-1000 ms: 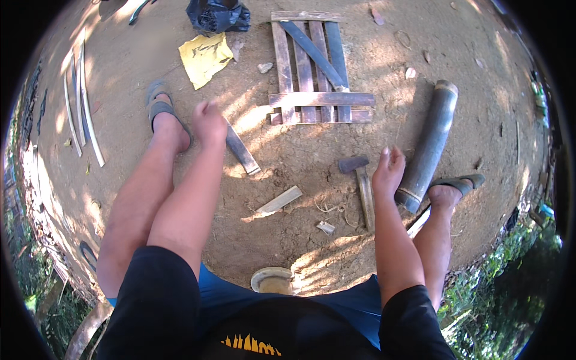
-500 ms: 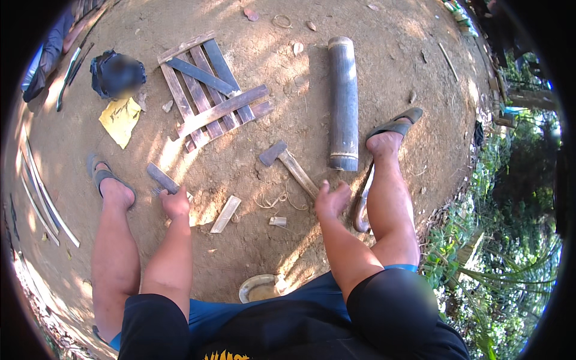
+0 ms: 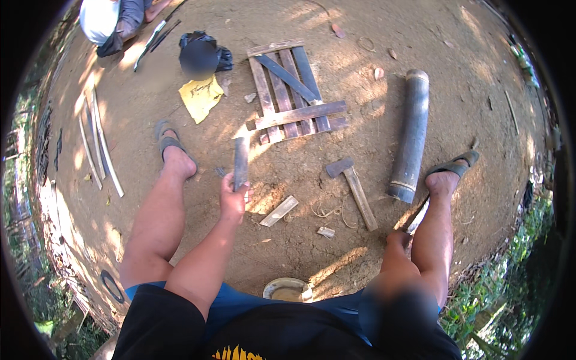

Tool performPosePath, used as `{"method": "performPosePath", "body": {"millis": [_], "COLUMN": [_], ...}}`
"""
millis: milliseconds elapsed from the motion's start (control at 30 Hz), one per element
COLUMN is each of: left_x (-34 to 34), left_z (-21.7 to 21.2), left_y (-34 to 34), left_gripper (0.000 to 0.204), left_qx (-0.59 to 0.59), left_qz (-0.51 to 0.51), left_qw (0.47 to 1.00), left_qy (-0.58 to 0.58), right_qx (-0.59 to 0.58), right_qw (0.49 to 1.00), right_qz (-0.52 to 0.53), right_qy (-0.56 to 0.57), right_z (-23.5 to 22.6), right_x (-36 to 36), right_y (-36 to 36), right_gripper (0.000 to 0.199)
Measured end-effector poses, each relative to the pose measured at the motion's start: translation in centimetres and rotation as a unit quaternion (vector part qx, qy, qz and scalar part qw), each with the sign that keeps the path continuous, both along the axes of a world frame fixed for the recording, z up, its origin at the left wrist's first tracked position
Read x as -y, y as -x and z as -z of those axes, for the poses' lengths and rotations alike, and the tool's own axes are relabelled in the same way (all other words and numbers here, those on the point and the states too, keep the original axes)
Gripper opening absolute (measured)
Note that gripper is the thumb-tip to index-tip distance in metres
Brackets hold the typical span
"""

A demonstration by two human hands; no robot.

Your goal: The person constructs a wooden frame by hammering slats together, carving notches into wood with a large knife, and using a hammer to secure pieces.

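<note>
My left hand [image 3: 233, 198] is closed around a short dark bamboo piece [image 3: 240, 159], held up on end over the dirt. My right hand [image 3: 396, 239] is down beside my right shin, its fingers wrapped at the dark handle end of a long knife [image 3: 418, 217]; my leg hides part of the blade. Between my hands lies a hammer-shaped tool with a dark head and wooden handle [image 3: 360, 198]. A pale split piece of bamboo [image 3: 279, 211] and a smaller offcut [image 3: 326, 232] rest nearby on the ground.
A slatted wooden frame [image 3: 270, 90] lies ahead, with a thick bamboo section [image 3: 411, 135] to its right. Black plastic bag [image 3: 223, 59], yellow sheet [image 3: 201, 99] and long strips [image 3: 99, 141] lie left. A round basin [image 3: 288, 290] sits close to me. Another person [image 3: 129, 21] is far left.
My left hand has raised the bamboo piece from slanting low to upright. My right hand has moved from the hammer-shaped tool's handle end to the knife beside my leg. The view has turned left.
</note>
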State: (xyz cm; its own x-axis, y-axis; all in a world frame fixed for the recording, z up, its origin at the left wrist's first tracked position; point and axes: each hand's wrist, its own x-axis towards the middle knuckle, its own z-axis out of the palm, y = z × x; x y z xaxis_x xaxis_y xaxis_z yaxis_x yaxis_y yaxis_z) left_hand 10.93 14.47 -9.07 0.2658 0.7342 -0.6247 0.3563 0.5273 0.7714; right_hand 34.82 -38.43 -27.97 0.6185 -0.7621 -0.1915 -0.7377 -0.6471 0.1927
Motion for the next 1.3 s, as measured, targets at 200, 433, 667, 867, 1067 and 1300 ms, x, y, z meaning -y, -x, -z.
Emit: {"method": "performPosePath", "body": {"millis": [200,433,667,867,1067,1300], "left_x": [1.3,0.6,-0.6,-0.5,-0.3,1.9], "left_z": [-3.1,-10.5,-20.8,-26.3,-30.7,-33.2], "left_y": [-0.6,-0.3,-1.4,-1.2,0.2,2.2], "left_gripper": [0.047,0.039,0.027,0.018,0.015,0.019], "left_qx": [0.092,0.06,0.053,0.292,0.386,0.408], "left_qz": [0.07,0.149,0.209,0.139,0.125,0.094], "left_qw": [0.993,0.984,0.953,0.932,0.899,0.9], "left_qy": [0.017,-0.073,-0.211,-0.163,-0.167,-0.122], "right_qx": [-0.013,0.088,-0.415,-0.282,0.082,0.148], "right_qw": [0.991,0.969,0.675,0.875,0.799,0.766], "right_qz": [0.088,0.171,-0.597,-0.373,0.134,0.14], "right_qy": [-0.097,-0.158,0.131,-0.125,-0.581,-0.61], "right_z": [0.7,-0.8,-7.2,-8.9,-13.0,-23.0], "right_x": [0.2,-6.5,-9.5,-10.8,-16.9,-23.7], "right_y": [-2.3,-2.6,-3.1,-1.2,3.6,8.2], "right_gripper": [0.049,0.044,0.031,0.027,0.025,0.017]}}
